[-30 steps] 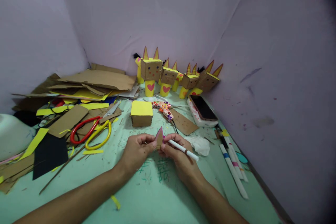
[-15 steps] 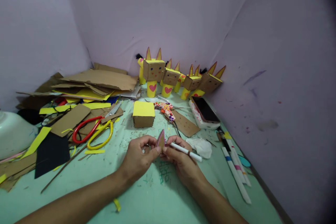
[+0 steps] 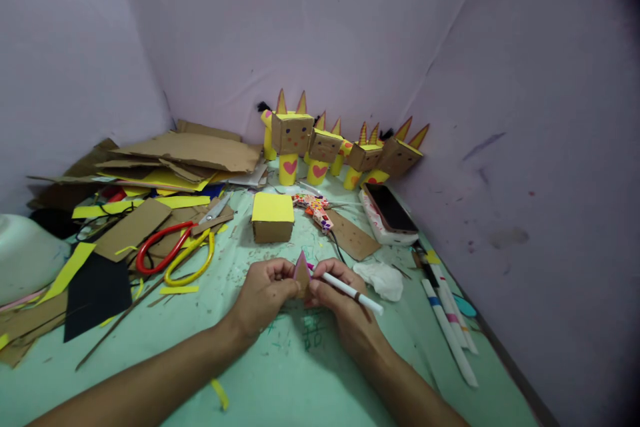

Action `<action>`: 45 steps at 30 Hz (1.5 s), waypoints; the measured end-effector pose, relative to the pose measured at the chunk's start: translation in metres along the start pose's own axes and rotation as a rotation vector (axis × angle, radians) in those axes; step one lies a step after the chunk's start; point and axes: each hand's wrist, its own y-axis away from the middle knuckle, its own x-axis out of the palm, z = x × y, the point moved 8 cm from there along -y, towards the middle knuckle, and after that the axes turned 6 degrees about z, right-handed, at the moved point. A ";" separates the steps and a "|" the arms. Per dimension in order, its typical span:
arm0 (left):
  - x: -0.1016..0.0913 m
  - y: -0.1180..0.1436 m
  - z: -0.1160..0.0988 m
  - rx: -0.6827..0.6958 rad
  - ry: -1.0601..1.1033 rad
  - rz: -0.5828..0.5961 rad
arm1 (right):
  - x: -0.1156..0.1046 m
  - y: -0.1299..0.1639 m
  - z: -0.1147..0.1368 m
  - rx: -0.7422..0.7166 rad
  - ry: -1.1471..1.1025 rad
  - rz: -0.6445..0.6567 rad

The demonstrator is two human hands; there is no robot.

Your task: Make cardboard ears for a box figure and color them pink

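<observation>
My left hand [image 3: 263,293] pinches a small pointed cardboard ear piece [image 3: 301,271] with a pink face, held upright just above the green table [image 3: 300,373]. My right hand [image 3: 345,310] holds a white marker [image 3: 350,290] whose pink tip meets the ear piece; its fingers also touch the piece. Just beyond my hands sits a cardboard cube with a yellow top [image 3: 271,216].
A row of cardboard-and-yellow figures [image 3: 345,150] stands against the back wall. Red and yellow scissors [image 3: 173,253], cardboard sheets [image 3: 190,150] and black paper [image 3: 93,293] lie left. A phone on a white box [image 3: 390,213], a tissue [image 3: 383,278] and markers [image 3: 447,330] lie right.
The ear piece and both hands shifted slightly on the table and the piece turned a little between my fingers; the marker stays at its face.
</observation>
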 end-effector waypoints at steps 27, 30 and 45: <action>-0.027 -0.012 0.011 -0.058 0.021 -0.102 | -0.019 -0.009 -0.006 0.024 0.028 -0.068; -0.026 -0.012 0.012 -0.073 0.034 -0.094 | -0.019 -0.008 -0.007 0.030 0.042 -0.062; -0.023 -0.011 0.013 -0.108 0.083 -0.076 | -0.016 -0.008 -0.009 0.039 0.015 -0.025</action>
